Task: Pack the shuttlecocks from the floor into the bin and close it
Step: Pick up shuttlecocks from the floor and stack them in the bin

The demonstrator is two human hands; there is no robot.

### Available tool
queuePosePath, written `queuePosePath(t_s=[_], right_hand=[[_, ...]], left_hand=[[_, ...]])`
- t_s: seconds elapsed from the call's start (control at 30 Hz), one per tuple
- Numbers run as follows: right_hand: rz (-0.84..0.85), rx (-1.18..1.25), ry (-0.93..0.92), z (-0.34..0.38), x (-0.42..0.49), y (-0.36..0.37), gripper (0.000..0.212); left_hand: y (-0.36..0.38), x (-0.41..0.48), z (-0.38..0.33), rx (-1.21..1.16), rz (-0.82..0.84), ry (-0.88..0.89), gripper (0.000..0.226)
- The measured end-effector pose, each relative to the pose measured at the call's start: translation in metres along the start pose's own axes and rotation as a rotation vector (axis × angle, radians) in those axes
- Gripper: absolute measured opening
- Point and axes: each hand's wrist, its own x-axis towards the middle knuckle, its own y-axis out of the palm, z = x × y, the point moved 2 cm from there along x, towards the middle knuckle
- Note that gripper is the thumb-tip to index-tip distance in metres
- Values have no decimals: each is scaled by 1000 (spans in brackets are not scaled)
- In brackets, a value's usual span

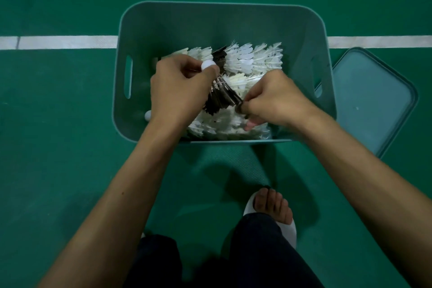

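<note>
Both hands are down inside the bin [145, 30], right over the shuttlecocks [245, 61] packed in rows across its bottom. The left hand [180, 91] is curled shut around the cork end of a dark-feathered stack [222, 96], white cork peeking out by the thumb. The right hand [275, 98] pinches the other end of that same stack, fingers closed on the dark feathers, so the stack runs slantwise between the two hands. Both forearms reach in over the near rim, wrists bent downward. The shuttlecocks below are mostly white-feathered, nested in lines, with another dark one up near the far row. The bin is teal, with handle slots in its sides, standing on the green floor [58, 124] across a white line [65, 42]. Its lid [374, 105] lies flat just beside it on the right
</note>
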Motion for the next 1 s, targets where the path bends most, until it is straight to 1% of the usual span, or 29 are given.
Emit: queuePosePath(t_s=[0.1,0.13,0.2,0.27,0.3,0.33,0.37,0.4,0.43,0.5,0.57,0.63,0.7,0.77,0.9,1.0], right_hand=[[-134,-17,12,-7,-9,-28,5],[-177,12,10,-9,-12,-37,7],[-202,191,18,-10,-21,-48,24],[-198,416,13,-8,-27,-50,41],[-216,479,-4,-7,-29,-50,43],[-242,494,-29,-8,-29,-49,40],[-263,469,-58,-9,-28,-48,32],[-284,417,-78,-12,-27,-48,22],[-312,356,-90,-15,-26,-49,16],[-421,136,-124,-22,-26,-53,15],[-495,-136,-174,-22,-31,-53,10],[-473,-296,-202,-18,-34,-45,7],[-432,-354,-190,-15,-32,-36,9],[-370,-277,-156,-17,-24,-27,10],[-136,109,10,-23,-11,-12,24],[-24,251,88,-23,-6,-7,20]], left_hand=[[4,2,-1,-155,45,-60,19],[6,2,-3,-218,64,-85,16],[12,0,-9,-339,105,-137,12],[19,-4,-14,-424,159,-174,13],[23,-6,-15,-440,187,-182,16],[26,-8,-16,-441,209,-184,17],[29,-10,-16,-422,224,-179,18],[31,-11,-15,-365,235,-153,17],[30,-13,-14,-245,237,-96,16],[25,-14,-12,86,220,74,17],[18,-14,-12,328,215,218,18],[15,-12,-12,458,232,291,20],[14,-9,-11,567,252,316,26],[15,-8,-9,664,309,304,34],[17,-11,-4,778,384,307,41],[18,-11,-4,805,378,323,43]])
